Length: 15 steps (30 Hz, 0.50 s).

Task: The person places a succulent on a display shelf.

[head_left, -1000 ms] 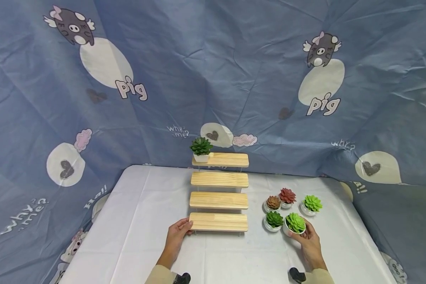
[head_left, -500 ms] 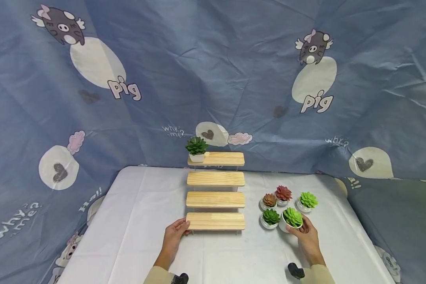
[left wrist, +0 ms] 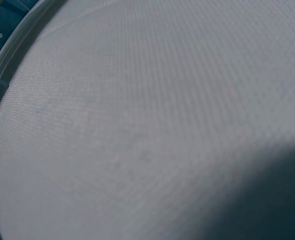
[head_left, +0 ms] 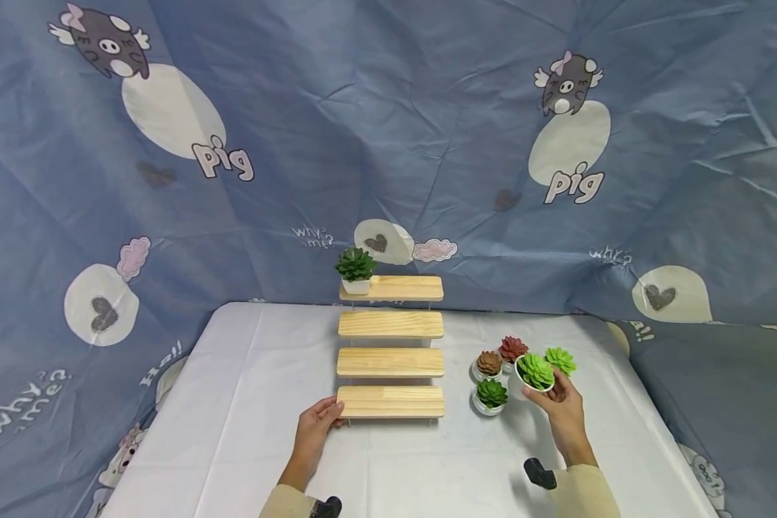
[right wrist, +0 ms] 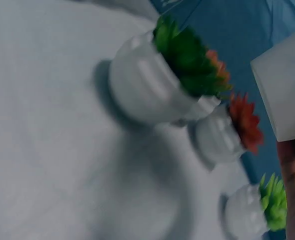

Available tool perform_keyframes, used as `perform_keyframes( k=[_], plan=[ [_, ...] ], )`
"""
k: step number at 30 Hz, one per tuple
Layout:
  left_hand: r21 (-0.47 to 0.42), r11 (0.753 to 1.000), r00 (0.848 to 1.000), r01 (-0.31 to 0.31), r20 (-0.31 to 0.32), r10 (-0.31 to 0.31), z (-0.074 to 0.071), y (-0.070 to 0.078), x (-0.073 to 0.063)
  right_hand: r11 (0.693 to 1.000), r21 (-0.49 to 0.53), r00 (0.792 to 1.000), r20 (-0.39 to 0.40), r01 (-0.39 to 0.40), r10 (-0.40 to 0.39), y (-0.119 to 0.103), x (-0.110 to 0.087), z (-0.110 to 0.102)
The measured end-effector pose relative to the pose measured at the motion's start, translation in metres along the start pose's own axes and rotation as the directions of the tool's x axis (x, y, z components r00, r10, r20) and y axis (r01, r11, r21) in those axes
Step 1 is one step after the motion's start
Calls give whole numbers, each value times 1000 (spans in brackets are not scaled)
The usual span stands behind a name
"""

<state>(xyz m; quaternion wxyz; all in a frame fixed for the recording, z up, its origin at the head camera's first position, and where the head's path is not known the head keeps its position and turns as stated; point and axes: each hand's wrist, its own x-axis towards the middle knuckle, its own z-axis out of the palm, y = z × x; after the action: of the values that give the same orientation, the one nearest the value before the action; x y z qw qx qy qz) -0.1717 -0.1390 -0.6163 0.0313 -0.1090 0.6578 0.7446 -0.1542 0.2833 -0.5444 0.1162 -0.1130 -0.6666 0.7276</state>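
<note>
"What is held by the right hand [head_left: 563,410]?"

"A white pot [head_left: 516,388] with a light green plant [head_left: 535,372] in it. The pot is gripped at its side by the thumb and fingers."

"Is it set down?"

"No, it is held up over the worktop [head_left: 265,388], between the wooden stand [head_left: 391,362] and the right edge. A dark shadow is thrown on the white cloth below it."

"What about the left hand [head_left: 317,428]?"

"The left end of the bottom board [head_left: 391,402] is pinched by it, with the thumb on top. In the left wrist view, almost only white cloth is seen."

"Where are the other plants?"

"A brown plant [head_left: 489,362], a red plant [head_left: 514,349] and a dark green plant [head_left: 491,393] are grouped close to the lifted pot, on its side away from the right edge. Another light green plant [head_left: 560,358] is placed nearer the right edge, and its pot is hidden by the lifted one in the head view."

"Is anything put on the stand?"

"Yes, a big green plant [head_left: 355,264] is set on the left end of the top board [head_left: 404,288], by the worktop's far edge."
</note>
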Motion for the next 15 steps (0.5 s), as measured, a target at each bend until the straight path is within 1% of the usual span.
perform_keyframes(
  k=[4, 7, 10, 13, 15],
  plan=[
    [-2, 1000, 1000, 18, 13, -18, -1, 0, 1, 999, -36, 1000, -8, -18, 18, -12, 5, 8],
    [-11, 1000, 999, 29, 25, -29, -1, 4, 0, 998, -63, 1000, 5, -26, 26, -20, 10, 15],
    [-15, 1000, 999, 25, 35, -24, -1, 13, -6, 997, -79, 999, 35, -14, 17, -26, 16, 23],
    [-7, 1000, 999, 18, 38, -18, 1, 24, -13, 997, -76, 998, 66, 7, -2, -31, 22, 31],
    [-7, 1000, 999, 18, 38, -18, 2, 29, -17, 997, -76, 996, 89, 24, -17, -34, 26, 36]
  ],
)
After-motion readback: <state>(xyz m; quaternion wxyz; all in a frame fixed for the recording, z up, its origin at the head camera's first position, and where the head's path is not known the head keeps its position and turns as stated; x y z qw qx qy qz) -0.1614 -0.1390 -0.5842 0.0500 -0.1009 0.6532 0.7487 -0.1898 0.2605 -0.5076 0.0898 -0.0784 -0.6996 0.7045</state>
